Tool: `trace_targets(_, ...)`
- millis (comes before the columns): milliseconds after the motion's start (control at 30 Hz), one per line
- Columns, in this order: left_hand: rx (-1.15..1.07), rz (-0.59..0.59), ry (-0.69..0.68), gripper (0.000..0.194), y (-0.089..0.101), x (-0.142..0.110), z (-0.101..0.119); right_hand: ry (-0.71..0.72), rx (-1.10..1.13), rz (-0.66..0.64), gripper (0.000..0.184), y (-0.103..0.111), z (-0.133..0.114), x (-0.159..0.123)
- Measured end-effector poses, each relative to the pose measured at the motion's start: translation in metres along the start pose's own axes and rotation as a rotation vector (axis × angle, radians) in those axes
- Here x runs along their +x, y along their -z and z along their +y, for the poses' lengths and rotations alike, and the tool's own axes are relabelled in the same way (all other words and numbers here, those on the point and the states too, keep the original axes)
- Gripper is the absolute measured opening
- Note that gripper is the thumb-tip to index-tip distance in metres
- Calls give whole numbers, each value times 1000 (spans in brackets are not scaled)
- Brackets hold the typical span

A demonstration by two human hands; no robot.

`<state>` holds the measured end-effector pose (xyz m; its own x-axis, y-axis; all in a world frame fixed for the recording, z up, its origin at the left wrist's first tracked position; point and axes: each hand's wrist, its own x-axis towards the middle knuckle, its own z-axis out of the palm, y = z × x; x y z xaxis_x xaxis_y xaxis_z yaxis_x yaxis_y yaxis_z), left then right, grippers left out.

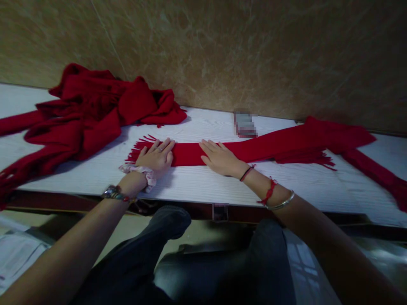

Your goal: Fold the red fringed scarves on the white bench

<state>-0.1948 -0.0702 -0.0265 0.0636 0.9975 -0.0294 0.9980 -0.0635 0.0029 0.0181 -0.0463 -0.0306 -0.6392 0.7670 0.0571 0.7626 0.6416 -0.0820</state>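
Note:
A long red scarf (190, 154) with a fringed end lies flattened along the white table in front of me. My left hand (156, 157) rests flat on it close to the left fringe, fingers stretched out. Farther right along the same scarf, my right hand (219, 156) also lies flat, its fingers extended and pressing on the cloth. Between the two hands the fabric is smooth. Toward the right the scarf runs up to a folded, layered part with more fringe showing beneath it.
Crumpled red scarves (95, 108) are heaped at the left, hanging over the front edge. A small blurred-out object (244, 124) lies behind the scarf. The white tabletop (190, 186) is narrow and backs onto a brown marbled wall (203, 55). My legs are below it.

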Motion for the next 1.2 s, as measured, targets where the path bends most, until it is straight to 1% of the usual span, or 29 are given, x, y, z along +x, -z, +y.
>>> trace_targets(133,12,4,10,53,-1,0,-2,-112,-91,-12,55,8,43,-32)
trace_targets(200,46,19,40,52,0,0,4,-145,-141,-8,56,10,55,-42)
trace_targets(233,68,42,47,51,2,0,11,-147,-161,2,56,11,57,-44)
trace_targets(300,87,120,30,50,7,2,29,-119,-180,35,55,10,54,-42)
trace_targets(333,76,158,-8,51,8,3,40,-98,-180,50,55,9,50,-40)
trace_targets(367,46,168,-46,51,9,5,50,-77,-173,60,54,8,46,-37)
trace_targets(433,-17,112,-122,52,7,10,67,-43,-162,59,53,7,40,-34)
trace_targets(500,-48,52,-154,53,1,14,74,-33,-185,43,53,8,43,-37)
trace_targets(567,-60,51,-162,52,-6,18,74,-64,-249,28,52,13,57,-48)
trace_targets(667,-83,74,-182,51,-11,19,69,-144,-372,24,48,26,91,-74)
trace_targets(767,-100,65,-178,50,-9,17,68,-207,-460,69,46,41,125,-103)
trace_targets(833,-93,70,-166,49,-7,14,69,-270,-477,108,46,52,144,-120)
trace_targets(900,-75,118,-174,48,-4,13,72,-317,-465,157,46,62,157,-131)
trace_targets(933,-63,154,-197,47,-3,13,74,-315,-447,183,46,66,161,-134)
trace_targets(1000,-48,222,-296,43,0,14,80,-248,-386,218,45,72,162,-137)
trace_targets(1067,-53,258,-439,40,4,17,92,-125,-315,215,42,74,155,-133)
trace_targets(1133,-67,258,-576,39,7,21,108,9,-278,179,38,72,141,-125)
trace_targets(1200,-65,246,-664,37,7,24,124,104,-290,144,34,67,126,-116)
